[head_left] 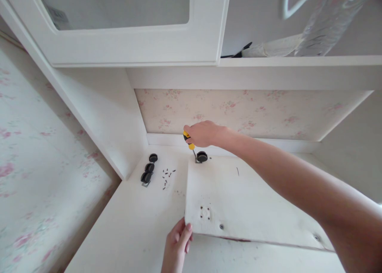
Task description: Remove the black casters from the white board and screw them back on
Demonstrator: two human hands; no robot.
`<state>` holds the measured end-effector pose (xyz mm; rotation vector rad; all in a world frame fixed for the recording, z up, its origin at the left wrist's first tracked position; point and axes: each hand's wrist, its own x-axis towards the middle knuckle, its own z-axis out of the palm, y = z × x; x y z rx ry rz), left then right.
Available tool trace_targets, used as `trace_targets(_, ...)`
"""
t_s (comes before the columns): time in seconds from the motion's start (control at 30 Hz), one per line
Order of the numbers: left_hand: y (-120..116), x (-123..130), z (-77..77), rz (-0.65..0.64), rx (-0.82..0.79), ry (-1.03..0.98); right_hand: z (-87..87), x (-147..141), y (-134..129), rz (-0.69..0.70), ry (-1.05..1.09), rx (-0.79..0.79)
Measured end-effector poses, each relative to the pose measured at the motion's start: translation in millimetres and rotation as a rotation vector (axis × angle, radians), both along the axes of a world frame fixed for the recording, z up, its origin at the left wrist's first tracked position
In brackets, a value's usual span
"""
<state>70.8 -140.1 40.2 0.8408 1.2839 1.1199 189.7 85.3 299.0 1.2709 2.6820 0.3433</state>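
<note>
My right hand [204, 133] is wrapped round a yellow and black screwdriver [191, 146]. The tool's tip points down at the metal plate of a black caster wheel [202, 156], at the far left corner of a white board [253, 201]. With thumb and fingers, my left hand [180, 236] grips the board's near left corner. Close to that corner, a square of four screw holes [205, 213] shows in the board. Loose screws [167, 177] lie scattered left of the board, and beside them stand three detached black casters [149, 168].
The board lies on a white desk surface [119, 233]. Above it hang a white cabinet door [134, 46] and an open shelf [298, 61] with plastic-wrapped items [325, 26]. A white side panel [104, 117] rises at the left, by floral wallpaper [26, 177].
</note>
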Motion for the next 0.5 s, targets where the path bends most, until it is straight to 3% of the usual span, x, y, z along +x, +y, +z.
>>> trace_targets(0.23, -1.4, -0.6, 0.7, -0.012, 0.010, -0.005, -6.3, -5.2, 0.2, -0.050, 0.052, 0.068)
trace_targets(0.5, -1.4, 2.1, 3.9, 0.014, -0.009, -0.004, 2.8, 16.6, 4.8, -0.088, 0.035, -0.070)
